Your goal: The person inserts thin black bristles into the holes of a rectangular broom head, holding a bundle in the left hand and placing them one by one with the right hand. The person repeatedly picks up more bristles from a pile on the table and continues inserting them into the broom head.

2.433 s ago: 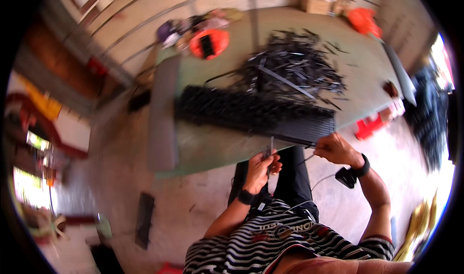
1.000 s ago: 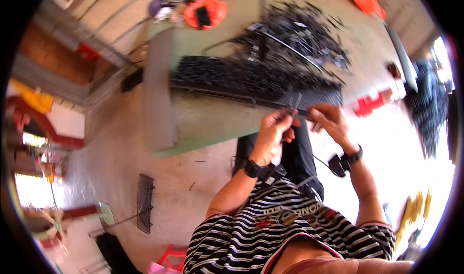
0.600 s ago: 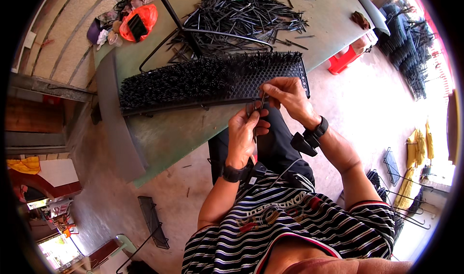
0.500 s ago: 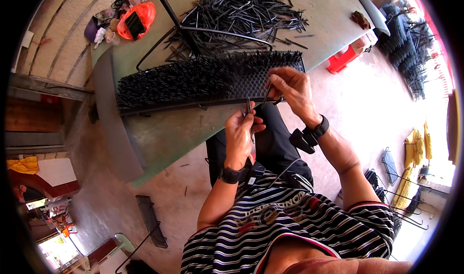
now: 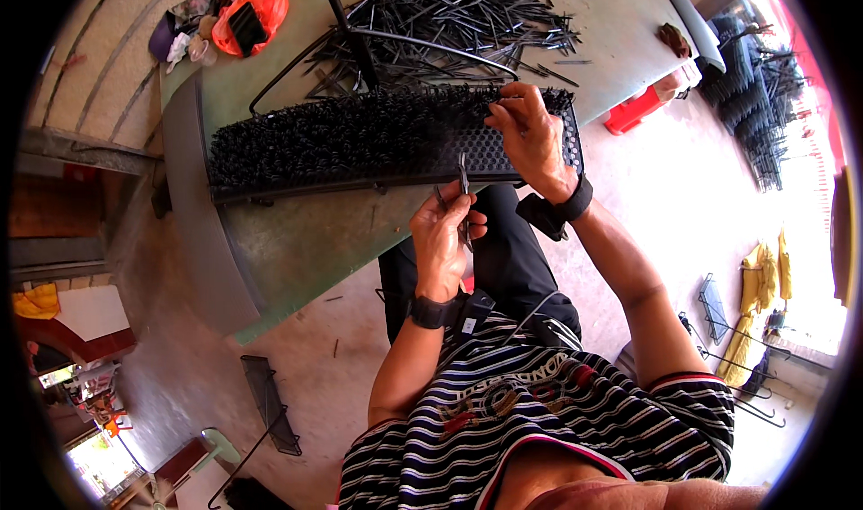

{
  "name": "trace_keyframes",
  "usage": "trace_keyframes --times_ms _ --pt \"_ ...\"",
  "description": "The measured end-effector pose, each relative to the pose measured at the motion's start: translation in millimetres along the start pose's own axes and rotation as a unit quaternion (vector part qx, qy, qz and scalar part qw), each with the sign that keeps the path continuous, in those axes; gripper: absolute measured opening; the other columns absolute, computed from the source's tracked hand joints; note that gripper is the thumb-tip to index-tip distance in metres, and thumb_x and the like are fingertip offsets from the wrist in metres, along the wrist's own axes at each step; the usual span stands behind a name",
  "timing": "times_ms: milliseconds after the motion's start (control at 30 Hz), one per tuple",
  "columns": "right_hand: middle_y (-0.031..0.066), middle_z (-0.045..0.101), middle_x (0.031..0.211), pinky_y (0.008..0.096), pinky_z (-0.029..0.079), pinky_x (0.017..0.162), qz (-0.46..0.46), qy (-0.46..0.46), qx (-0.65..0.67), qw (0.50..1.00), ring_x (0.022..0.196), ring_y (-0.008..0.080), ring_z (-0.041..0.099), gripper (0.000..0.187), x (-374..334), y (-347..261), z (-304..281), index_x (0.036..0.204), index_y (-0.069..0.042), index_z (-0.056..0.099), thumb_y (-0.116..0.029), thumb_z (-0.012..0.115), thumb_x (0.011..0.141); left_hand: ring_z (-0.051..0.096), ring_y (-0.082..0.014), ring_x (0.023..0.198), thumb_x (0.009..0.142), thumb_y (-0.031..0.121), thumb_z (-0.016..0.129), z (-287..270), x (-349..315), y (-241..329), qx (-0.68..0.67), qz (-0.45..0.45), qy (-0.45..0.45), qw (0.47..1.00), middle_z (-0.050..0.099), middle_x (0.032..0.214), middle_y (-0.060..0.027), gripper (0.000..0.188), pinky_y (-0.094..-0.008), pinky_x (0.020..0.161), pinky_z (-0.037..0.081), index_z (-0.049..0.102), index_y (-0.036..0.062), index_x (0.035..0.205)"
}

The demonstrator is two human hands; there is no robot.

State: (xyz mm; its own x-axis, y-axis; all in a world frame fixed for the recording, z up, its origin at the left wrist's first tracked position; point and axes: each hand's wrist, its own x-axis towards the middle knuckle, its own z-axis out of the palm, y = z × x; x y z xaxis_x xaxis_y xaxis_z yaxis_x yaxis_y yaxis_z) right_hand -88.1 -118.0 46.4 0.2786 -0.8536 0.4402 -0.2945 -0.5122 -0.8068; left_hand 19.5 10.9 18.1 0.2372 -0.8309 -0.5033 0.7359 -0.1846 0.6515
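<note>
A long black perforated tray [image 5: 481,150] lies across the near part of the table. Dense black bristle-like strips [image 5: 315,141] stand up over its left and middle. Bare holes show on its right part. Just in front of the tray's near edge, my left hand [image 5: 439,240] is closed around several thin black strips [image 5: 464,175], their ends pointing up. My right hand [image 5: 535,141] hovers over the tray's right part, with thumb and fingers pinched together by the far rim. What sits between those fingertips is hidden.
Behind the tray a heap of loose black strips [image 5: 449,24] covers the green table [image 5: 315,249]. A black metal frame [image 5: 431,42] rises at the tray's back. An orange bag [image 5: 270,15] with a dark phone lies far left. A red stool [image 5: 632,112] stands right.
My right hand has moved away from the left one, up and over the tray's right part. My left hand stays in front, still gripping the strips. The view has shifted slightly.
</note>
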Motion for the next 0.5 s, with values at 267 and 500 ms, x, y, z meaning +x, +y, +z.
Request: trace_keyframes --times_ms 267,500 --pt "0.0137 0.061 0.072 0.0354 0.048 0.054 -0.116 -0.058 -0.192 0.973 0.06 0.0318 0.061 0.009 8.0 16.1 3.7 0.091 -0.004 0.056 -0.005 0.058 0.082 0.061 -0.0179 0.061 0.085 0.009 0.061 -6.7 4.8 -0.8 -0.026 -0.021 0.004 0.999 0.064 0.08 -0.0077 0.015 -0.03 0.053 0.051 0.061 0.0039 0.099" --pt "0.0083 0.064 0.066 0.0271 0.045 0.048 0.143 -0.232 -0.012 0.962 0.053 0.0162 0.058 0.019 2.6 -17.0 -7.9 0.085 -0.001 0.067 -0.019 0.066 0.081 0.062 -0.0181 0.062 0.087 0.009 0.06 -2.4 2.4 -0.8 -0.018 0.004 -0.037 0.999 0.064 0.081 -0.0083 0.014 -0.0289 0.054 0.052 0.061 0.0026 0.099"
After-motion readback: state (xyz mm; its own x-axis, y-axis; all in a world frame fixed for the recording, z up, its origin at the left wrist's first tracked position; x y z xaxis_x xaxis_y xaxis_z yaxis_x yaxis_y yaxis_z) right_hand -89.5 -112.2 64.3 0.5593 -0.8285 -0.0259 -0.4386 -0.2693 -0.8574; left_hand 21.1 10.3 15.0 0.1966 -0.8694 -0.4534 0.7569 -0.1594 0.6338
